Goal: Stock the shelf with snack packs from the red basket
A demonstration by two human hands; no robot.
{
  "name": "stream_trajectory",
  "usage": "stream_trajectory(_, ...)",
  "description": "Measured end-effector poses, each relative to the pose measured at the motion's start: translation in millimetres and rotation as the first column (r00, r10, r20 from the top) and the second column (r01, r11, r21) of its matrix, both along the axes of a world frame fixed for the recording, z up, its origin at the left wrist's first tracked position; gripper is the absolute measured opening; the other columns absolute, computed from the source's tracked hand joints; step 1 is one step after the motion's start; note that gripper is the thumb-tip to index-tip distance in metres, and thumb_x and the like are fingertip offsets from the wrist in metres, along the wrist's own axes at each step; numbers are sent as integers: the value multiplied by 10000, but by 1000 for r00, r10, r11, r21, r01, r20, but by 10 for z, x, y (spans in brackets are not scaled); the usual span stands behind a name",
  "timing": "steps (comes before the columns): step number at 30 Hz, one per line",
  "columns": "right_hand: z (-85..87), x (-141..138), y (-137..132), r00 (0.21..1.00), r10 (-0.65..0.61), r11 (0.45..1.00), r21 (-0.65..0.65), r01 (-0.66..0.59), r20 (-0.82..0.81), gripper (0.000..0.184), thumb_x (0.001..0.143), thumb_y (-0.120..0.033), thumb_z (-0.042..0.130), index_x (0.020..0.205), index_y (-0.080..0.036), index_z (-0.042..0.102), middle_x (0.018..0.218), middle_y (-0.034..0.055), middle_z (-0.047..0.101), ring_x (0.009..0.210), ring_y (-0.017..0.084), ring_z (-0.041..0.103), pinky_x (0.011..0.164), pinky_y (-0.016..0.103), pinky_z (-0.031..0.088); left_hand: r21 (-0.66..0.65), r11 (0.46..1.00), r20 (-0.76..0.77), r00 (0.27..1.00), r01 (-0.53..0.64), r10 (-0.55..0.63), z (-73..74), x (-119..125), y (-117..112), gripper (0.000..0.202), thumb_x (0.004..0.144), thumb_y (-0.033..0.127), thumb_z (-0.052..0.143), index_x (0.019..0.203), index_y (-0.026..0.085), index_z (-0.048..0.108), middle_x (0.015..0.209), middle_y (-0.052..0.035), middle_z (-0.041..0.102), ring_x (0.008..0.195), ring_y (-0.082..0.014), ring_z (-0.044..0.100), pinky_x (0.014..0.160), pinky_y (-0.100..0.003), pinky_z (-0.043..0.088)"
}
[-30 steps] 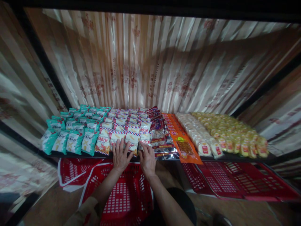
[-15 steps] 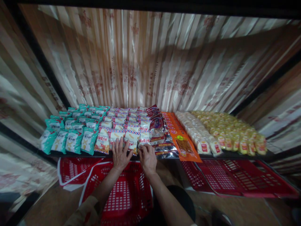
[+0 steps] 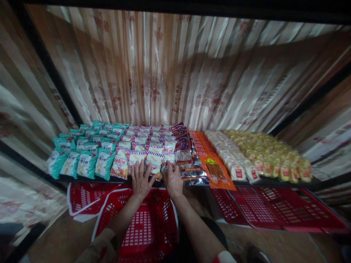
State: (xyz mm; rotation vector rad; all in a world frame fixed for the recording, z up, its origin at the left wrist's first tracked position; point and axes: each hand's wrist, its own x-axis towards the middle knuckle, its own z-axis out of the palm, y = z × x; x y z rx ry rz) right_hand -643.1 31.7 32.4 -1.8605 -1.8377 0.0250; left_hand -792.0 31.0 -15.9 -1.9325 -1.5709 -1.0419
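Observation:
Rows of white snack bags (image 3: 155, 160) with red-and-blue striped tops stand on the black shelf. My left hand (image 3: 142, 180) lies with fingers spread against the lower fronts of the middle bags in the first row. My right hand (image 3: 173, 181) is bent round the lower part of the row's rightmost snack bag (image 3: 168, 157); its fingertips cover much of the bag's front. Just right of that hand lie dark red and silver packets (image 3: 193, 170). Left of the white bags are teal snack bags (image 3: 87, 162).
An orange packet (image 3: 215, 168), white wrapped pieces (image 3: 238, 172) and yellow wrapped pieces (image 3: 285, 170) fill the shelf's right side. Red baskets (image 3: 142, 230) sit below, with another red basket (image 3: 285, 208) at right. A patterned curtain (image 3: 153, 65) hangs behind; black frame posts (image 3: 52, 65) flank the shelf.
The fingers of my right hand have moved up slightly over the front of the rightmost white bag. My left hand stays in place.

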Motion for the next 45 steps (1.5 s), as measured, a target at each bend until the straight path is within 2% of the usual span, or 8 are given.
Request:
stream_trajectory(9,1,0,-13,999,39,996,-82,-41,-22,416,869,-167,421,1262,-289,479,1070,79,492,904,184,576,694,245,457,58,998,36,999,-30,28,54,56,10,548,798,423,593,1293,216,482,1469,-127,303,1369,-323,208,1092,-538,215)
stream_trajectory(14,-4,3,10,997,59,994,-84,-63,-49,431,853,-133,417,1250,-275,505,1055,84,496,885,186,576,717,248,462,63,997,29,999,-35,34,31,61,22,535,797,410,597,1281,205,496,1449,-139,338,1361,-331,228,1083,-547,226)
stream_trajectory(23,-70,-23,-104,993,86,996,-8,-87,-80,387,866,-316,496,1243,-232,498,1106,95,480,952,202,551,751,302,504,76,996,-1,999,-40,40,-17,52,41,616,813,418,585,1365,233,385,1481,-122,280,1374,-318,201,1089,-539,222)
stream_trajectory(28,-189,-28,-89,988,136,990,55,-133,-68,418,797,-202,592,1208,-208,514,1096,101,462,985,213,511,825,341,500,79,996,1,1000,-27,27,-30,42,45,639,810,424,592,1379,246,362,1498,-111,239,1377,-318,192,1094,-536,215)
stream_trajectory(36,-298,-31,-78,970,204,974,127,-188,-130,372,858,-183,473,1229,-174,492,1079,117,500,980,204,526,835,338,502,68,998,-6,1000,-9,10,-30,43,32,586,821,411,578,1350,224,410,1483,-131,272,1379,-318,184,1090,-539,213)
stream_trajectory(38,-235,-29,-80,971,198,976,116,-182,-137,358,886,-189,415,1237,-172,488,1089,117,514,971,192,541,829,320,499,72,997,-12,1000,-3,4,-25,40,30,590,826,408,570,1359,222,397,1481,-133,275,1382,-316,175,1090,-541,209)
stream_trajectory(41,-11,15,-25,982,174,984,61,-170,-79,379,889,-153,375,1252,-182,481,1138,112,523,941,165,560,811,273,488,76,997,-14,1000,5,-4,-16,38,32,605,826,402,569,1371,227,376,1482,-128,275,1383,-315,170,1092,-543,201)
stream_trajectory(45,397,119,192,972,137,990,-57,-129,190,337,853,-153,446,1157,-235,565,1111,78,584,1044,212,507,835,293,452,86,996,-8,1000,12,-12,-17,46,38,627,818,402,579,1379,226,361,1493,-122,249,1382,-314,174,1097,-539,193)
